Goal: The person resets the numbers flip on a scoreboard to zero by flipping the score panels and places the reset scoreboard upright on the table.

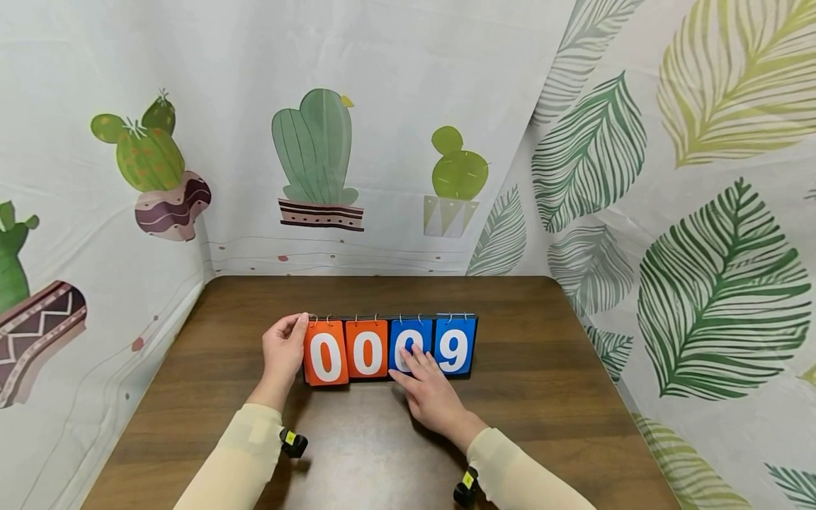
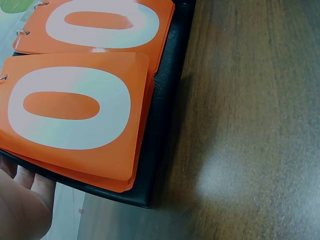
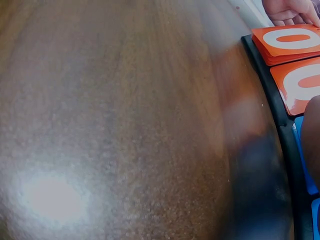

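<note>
A tabletop flip scoreboard with a black base stands on the table, its number cards hung on metal rings. Two orange cards at the left both read 0. Of the blue cards at the right, one shows a partly covered 0 and the end card a 9. At the scoreboard's left end, my left hand grips the edge, thumb at the front near the top; in the left wrist view its fingers lie behind the base. My right hand spreads its fingers over the blue 0 card's lower part.
The brown wooden table reflects light in front of the scoreboard. A hanging cloth printed with cacti rises behind it, and a leaf-printed cloth at the right. A small black device sits on each wrist.
</note>
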The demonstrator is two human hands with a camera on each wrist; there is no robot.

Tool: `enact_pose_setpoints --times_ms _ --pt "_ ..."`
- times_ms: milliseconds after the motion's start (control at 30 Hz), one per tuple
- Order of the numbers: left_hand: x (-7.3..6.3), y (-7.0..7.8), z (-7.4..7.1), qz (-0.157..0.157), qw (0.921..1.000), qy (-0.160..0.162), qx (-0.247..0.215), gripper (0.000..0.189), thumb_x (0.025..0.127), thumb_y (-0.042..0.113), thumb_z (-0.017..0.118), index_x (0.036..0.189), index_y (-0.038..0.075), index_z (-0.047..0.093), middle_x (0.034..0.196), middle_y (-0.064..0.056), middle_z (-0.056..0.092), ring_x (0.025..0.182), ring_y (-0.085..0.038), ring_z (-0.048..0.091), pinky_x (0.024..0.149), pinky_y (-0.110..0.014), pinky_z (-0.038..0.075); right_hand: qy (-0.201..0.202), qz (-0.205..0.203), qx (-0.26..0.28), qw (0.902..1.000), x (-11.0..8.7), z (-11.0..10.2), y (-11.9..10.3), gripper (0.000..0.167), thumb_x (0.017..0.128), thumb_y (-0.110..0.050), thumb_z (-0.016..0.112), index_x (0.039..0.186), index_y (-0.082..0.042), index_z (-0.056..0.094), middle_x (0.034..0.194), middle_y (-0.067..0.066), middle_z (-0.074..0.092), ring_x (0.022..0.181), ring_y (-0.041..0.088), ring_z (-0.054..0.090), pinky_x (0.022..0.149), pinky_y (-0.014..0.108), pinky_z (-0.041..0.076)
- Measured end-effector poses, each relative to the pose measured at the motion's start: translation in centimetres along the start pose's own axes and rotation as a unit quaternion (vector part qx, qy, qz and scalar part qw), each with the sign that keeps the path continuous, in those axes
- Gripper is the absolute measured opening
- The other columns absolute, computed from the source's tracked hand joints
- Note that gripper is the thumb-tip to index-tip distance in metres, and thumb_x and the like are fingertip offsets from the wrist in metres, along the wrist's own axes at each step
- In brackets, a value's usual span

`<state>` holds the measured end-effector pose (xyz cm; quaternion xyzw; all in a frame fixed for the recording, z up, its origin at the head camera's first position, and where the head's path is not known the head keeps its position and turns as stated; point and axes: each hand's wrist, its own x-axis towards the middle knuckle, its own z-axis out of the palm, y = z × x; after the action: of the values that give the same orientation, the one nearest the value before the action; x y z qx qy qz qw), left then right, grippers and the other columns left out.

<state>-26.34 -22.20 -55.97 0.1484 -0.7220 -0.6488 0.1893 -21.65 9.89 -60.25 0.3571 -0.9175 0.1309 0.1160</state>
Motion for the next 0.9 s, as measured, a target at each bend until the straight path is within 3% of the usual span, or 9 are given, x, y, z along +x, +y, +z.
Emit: enact_pose_setpoints --times_ms 200,267,333,400,500,567,700,800,900 --pt "0.0 -0.2 0.0 -0.001 1.0 -0.002 0.002 0.045 0.096 0.041 0.072 0.117 0.001 0.074 0.083 0.018 0.068 0.079 -0.005 0.064 0.068 -0.015 0.054 0.03 0.007 0.018 0.9994 0.3 -0.9 -0.4 0.04 0.096 -0.025 0.07 0.137 -0.023 0.068 0.162 0.006 0.045 0.154 0.03 0.036 0.121 0.054 0.036" --pt "0.0 -0.2 0.0 0.0 1.0 -0.001 0.002 0.044 0.096 0.041 0.072 0.116 0.002 0.074 0.083 0.018 0.068 0.079 -0.005 0.064 0.068 -0.015 0.054 0.031 0.02 0.05 0.9981 0.6 -1.9 -0.5 0.037 0.097 -0.027 0.069 0.134 -0.021 0.07 0.158 0.006 0.05 0.151 0.03 0.042 0.119 0.053 0.04" --pt "0.1 -0.2 0.0 0.0 1.0 -0.001 0.002 0.043 0.096 0.041 0.072 0.115 0.003 0.075 0.084 0.017 0.068 0.08 -0.005 0.064 0.069 -0.015 0.054 0.028 0.044 0.115 0.992 1.2 -3.2 -0.6 0.035 0.099 -0.028 0.067 0.133 -0.019 0.07 0.154 0.006 0.055 0.146 0.029 0.048 0.116 0.052 0.043" --pt "0.1 -0.2 0.0 0.0 1.0 -0.001 0.001 0.042 0.096 0.042 0.072 0.115 0.005 0.075 0.085 0.017 0.069 0.08 -0.005 0.064 0.069 -0.015 0.054 0.023 0.074 0.196 0.9776 1.9 -4.9 -0.4 0.035 0.101 -0.027 0.065 0.133 -0.016 0.07 0.15 0.006 0.06 0.142 0.027 0.052 0.115 0.051 0.045" --pt "0.2 -0.2 0.0 -0.003 1.0 -0.002 0.001 0.042 0.095 0.043 0.072 0.115 0.006 0.076 0.086 0.017 0.07 0.081 -0.006 0.064 0.07 -0.015 0.054 0.036 0.098 0.321 0.9412 3.3 -8.1 0.5 0.034 0.101 -0.022 0.066 0.132 -0.009 0.069 0.139 0.01 0.067 0.131 0.028 0.063 0.109 0.049 0.051" --pt "0.3 -0.2 0.1 -0.002 1.0 -0.001 -0.001 0.041 0.095 0.043 0.073 0.114 0.006 0.076 0.085 0.017 0.07 0.08 -0.006 0.065 0.07 -0.015 0.055 0.041 0.095 0.373 0.9222 4.4 -10.5 1.6 0.031 0.1 -0.017 0.067 0.129 -0.006 0.07 0.131 0.013 0.071 0.121 0.028 0.068 0.103 0.041 0.055" --pt "0.4 -0.3 0.1 0.003 1.0 0.0 -0.006 0.04 0.095 0.042 0.073 0.112 0.007 0.076 0.084 0.018 0.07 0.079 -0.005 0.065 0.069 -0.016 0.055 0.039 0.08 0.415 0.9056 6.3 -14.8 5.0 0.025 0.1 -0.013 0.066 0.123 -0.004 0.072 0.121 0.018 0.074 0.109 0.031 0.072 0.093 0.03 0.059" --pt "0.2 -0.3 0.1 0.003 1.0 -0.002 -0.008 0.04 0.095 0.043 0.073 0.113 0.007 0.076 0.084 0.018 0.07 0.079 -0.005 0.066 0.069 -0.016 0.055 0.016 0.102 0.445 0.8897 7.4 -17.1 7.8 0.026 0.102 -0.015 0.064 0.124 -0.004 0.071 0.12 0.022 0.073 0.11 0.033 0.072 0.095 0.036 0.06" --pt "0.1 -0.3 0.0 0.003 1.0 -0.002 -0.009 0.041 0.095 0.043 0.073 0.113 0.006 0.076 0.084 0.017 0.07 0.079 -0.005 0.066 0.069 -0.016 0.055 -0.026 0.153 0.483 0.8615 8.3 -18.8 10.5 0.032 0.103 -0.019 0.063 0.129 0.0 0.068 0.125 0.027 0.07 0.109 0.028 0.074 0.099 0.044 0.057"
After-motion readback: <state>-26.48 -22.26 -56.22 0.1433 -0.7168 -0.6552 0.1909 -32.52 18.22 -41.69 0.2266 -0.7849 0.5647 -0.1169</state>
